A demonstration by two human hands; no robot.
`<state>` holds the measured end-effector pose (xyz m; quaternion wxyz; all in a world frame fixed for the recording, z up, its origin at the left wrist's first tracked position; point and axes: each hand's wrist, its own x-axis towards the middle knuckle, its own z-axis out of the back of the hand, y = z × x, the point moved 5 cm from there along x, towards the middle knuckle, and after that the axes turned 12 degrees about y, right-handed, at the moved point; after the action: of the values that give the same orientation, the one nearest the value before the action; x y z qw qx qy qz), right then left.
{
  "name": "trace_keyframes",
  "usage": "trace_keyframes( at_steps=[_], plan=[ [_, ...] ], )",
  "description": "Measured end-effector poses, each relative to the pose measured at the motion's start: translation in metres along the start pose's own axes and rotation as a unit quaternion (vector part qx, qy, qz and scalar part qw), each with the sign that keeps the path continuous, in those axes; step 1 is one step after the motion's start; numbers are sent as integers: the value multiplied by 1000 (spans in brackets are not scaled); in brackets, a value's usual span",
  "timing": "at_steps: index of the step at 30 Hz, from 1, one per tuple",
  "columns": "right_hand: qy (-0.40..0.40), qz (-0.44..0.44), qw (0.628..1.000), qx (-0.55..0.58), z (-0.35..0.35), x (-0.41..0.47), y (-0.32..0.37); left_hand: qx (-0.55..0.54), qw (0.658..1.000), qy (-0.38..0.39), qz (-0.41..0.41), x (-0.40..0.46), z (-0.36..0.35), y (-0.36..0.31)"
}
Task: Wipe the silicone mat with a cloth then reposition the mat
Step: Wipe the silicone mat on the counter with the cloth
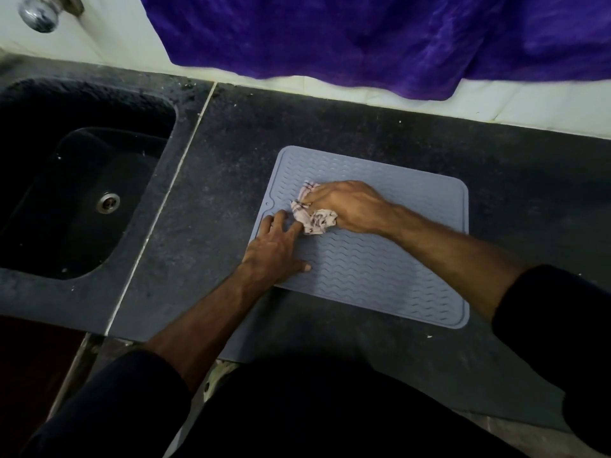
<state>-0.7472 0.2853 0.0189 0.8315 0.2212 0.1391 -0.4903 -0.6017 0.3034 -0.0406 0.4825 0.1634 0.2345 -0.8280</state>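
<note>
The mat (pixel 370 259) is grey-blue and almost square, with round corners, a raised edge and rows of little wavy lines. It lies flat on the dark worktop (pixel 231 160), turned a bit, with one corner pointing to 5 o'clock. The cloth (pixel 312 219) is small and pale with dark stripes. It is all bunched up and sits on the mat, near the edge at 9 o'clock.
</note>
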Motion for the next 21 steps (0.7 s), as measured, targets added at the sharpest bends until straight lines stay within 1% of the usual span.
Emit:
trace_keyframes(
  at_steps=[3, 7, 9, 12, 15, 17, 19, 21],
  plan=[
    [22, 7, 1000, -1, -12, 4, 1, 5, 1000, 4, 0, 0, -1, 0],
    [44, -59, 997, -37, -23, -11, -24, -3, 1000, 11, 2, 0, -4, 3],
    [41, -72, 995, -48, -18, -16, -32, -3, 1000, 13, 2, 0, -4, 3],
    [32, -84, 996, -9, 0, -12, -37, -11, 1000, 11, 0, -2, -3, 2],
    [-7, -74, 996, 51, 14, 3, -29, -22, 1000, 10, 1, -4, -2, 1],
    [-31, -53, 996, 63, 17, 17, -14, -40, 999, 2, 1, -4, -1, 0],
    [-21, -25, 998, 55, 13, 27, 0, -54, 998, -12, 0, -4, 0, 0],
    [6, -5, 999, 37, 3, 29, 7, -69, 997, -32, -2, -4, 1, 1]
  ],
)
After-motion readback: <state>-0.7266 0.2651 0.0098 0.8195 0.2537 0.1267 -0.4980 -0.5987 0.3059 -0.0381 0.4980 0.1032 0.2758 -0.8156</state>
